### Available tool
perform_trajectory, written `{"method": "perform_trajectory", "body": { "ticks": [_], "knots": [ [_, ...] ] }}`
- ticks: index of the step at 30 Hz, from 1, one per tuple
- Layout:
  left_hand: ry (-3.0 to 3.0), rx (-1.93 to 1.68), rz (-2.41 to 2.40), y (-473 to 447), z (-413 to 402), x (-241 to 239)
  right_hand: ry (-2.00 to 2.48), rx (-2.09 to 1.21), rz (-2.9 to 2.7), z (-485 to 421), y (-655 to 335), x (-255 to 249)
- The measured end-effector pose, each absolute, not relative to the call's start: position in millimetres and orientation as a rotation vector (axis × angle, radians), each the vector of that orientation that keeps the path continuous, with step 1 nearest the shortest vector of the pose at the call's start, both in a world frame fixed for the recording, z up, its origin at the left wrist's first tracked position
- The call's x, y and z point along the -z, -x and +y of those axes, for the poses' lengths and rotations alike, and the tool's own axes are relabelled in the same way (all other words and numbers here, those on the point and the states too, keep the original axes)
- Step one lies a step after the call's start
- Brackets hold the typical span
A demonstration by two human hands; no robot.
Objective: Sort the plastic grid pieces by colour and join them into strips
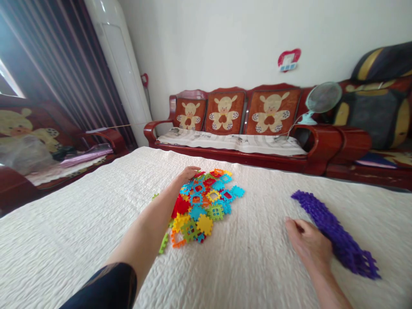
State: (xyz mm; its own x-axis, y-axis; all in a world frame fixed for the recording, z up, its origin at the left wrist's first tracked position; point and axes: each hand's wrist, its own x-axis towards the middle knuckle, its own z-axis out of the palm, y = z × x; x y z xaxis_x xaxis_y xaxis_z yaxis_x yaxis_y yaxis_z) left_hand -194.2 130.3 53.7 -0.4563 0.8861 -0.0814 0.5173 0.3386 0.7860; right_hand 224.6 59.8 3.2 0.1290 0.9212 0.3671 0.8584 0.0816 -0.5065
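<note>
My left hand (187, 175) reaches to the far left edge of a loose heap of plastic interlocking building tiles. Its fingers bend over the tiles beside a red piece (200, 174), and I cannot make out whether they grip anything. In the heap, a yellow tile (205, 225), a green window tile (216, 212) and a blue tile (238, 191) lie among red and orange ones. My right hand (310, 245) rests curled on the bedspread with nothing visible in it. Just right of it, purple tiles (334, 234) lie packed in a long slanting row.
A white quilted cover (251, 266) spreads under everything. Beyond its far edge stands a wooden sofa (273, 158) with bear-patterned cushions (223, 111). A small fan (322, 98) is by the sofa's right arm. Another wooden seat (112, 139) is at the left.
</note>
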Motion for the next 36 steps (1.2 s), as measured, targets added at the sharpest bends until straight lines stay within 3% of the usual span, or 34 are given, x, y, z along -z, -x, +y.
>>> {"method": "perform_trajectory", "body": {
  "ticks": [12, 18, 25, 29, 36],
  "knots": [
    [-1.435, -0.964, 2.226, 190.6, 119.6, -58.3, 1.004, -0.231, -2.177, 47.5, -157.1, 7.1],
    [-1.446, -1.146, 2.346, 175.9, 118.1, -84.0, 1.158, -0.433, -2.002, 45.1, -160.9, 2.0],
    [-1.702, -1.069, 1.995, 68.0, 115.8, -79.9, 1.376, -0.76, -1.3, 42.0, -171.1, -8.2],
    [-1.876, -1.023, 1.767, 53.9, 108.8, -81.0, 1.335, -0.622, -1.539, 42.4, -168.8, -4.2],
    [-1.706, -0.634, 2.176, 167.9, 62.2, -94.0, 0.904, -0.266, -2.008, 32.8, -148.3, -9.7]
  ]
}}
